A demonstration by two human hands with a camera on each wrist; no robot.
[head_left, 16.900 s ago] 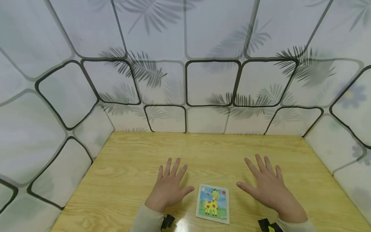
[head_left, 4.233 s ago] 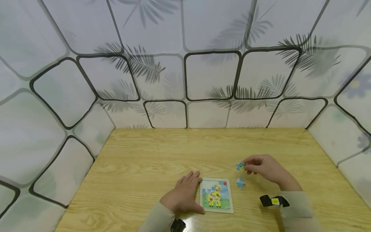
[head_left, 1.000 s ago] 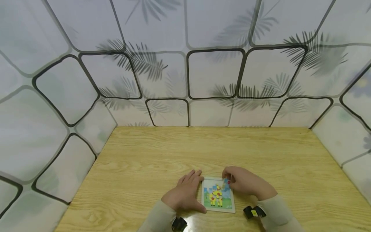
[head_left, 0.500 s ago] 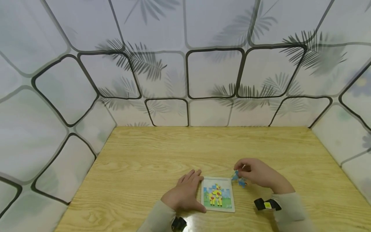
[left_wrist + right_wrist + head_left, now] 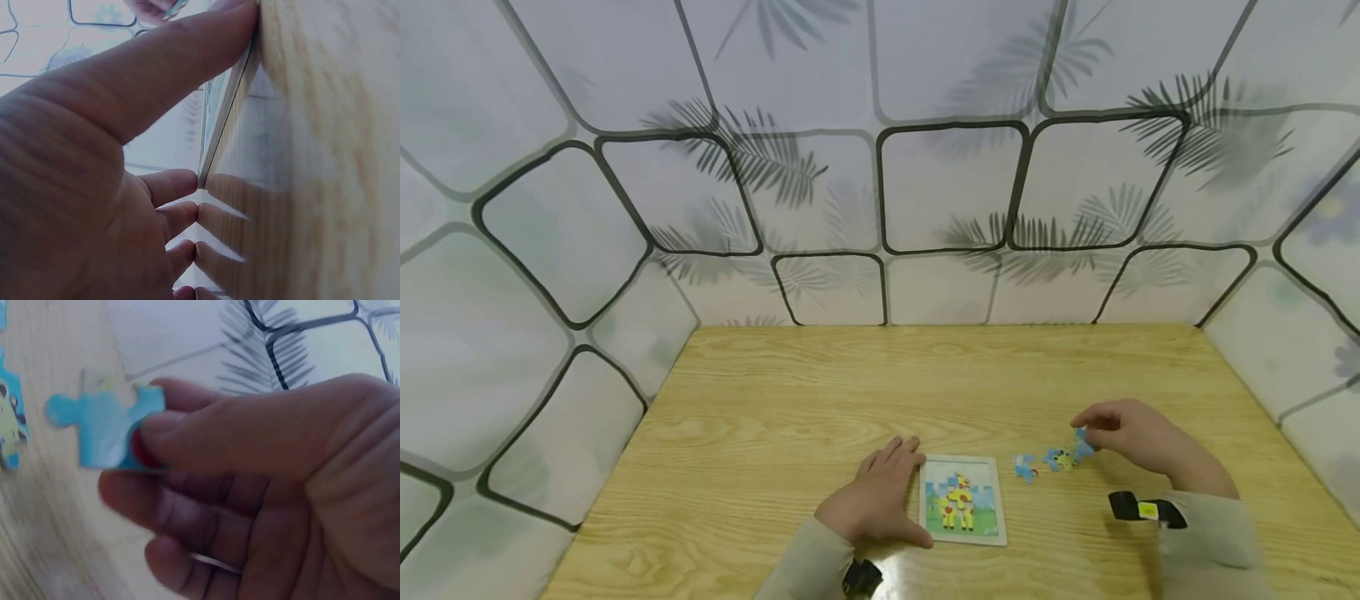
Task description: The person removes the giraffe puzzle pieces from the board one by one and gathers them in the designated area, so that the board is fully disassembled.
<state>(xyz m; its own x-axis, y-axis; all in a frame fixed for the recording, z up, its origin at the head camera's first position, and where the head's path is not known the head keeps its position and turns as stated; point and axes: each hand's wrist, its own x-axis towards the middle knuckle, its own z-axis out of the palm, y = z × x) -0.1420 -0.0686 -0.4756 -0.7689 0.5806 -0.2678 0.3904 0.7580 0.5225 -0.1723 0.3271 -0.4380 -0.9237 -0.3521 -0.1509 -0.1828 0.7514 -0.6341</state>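
Observation:
A giraffe jigsaw puzzle in a pale square tray [image 5: 962, 540] lies on the table, its top strip bare. My left hand [image 5: 876, 498] rests along the tray's left side, fingers extended; in the left wrist view its thumb [image 5: 156, 69] and index fingertip meet the tray's edge. Well to the right of the tray, my right hand [image 5: 1138, 442] pinches a blue puzzle piece [image 5: 1082, 444] between thumb and fingers. Up close, that piece [image 5: 103, 431] shows a knob and a red patch partly under the thumb.
Two loose puzzle pieces lie right of the tray: a blue one with red [image 5: 1024, 468] and a blue-and-yellow one [image 5: 1060, 459] near my right hand. The wooden table [image 5: 760, 400] ends at a patterned cloth wall [image 5: 955, 192] behind and at both sides.
The puzzle was whole at first; its top pieces have come out. In the last second my right hand lifted the top-right corner piece and carried it right, past the loose pieces. My left hand stayed.

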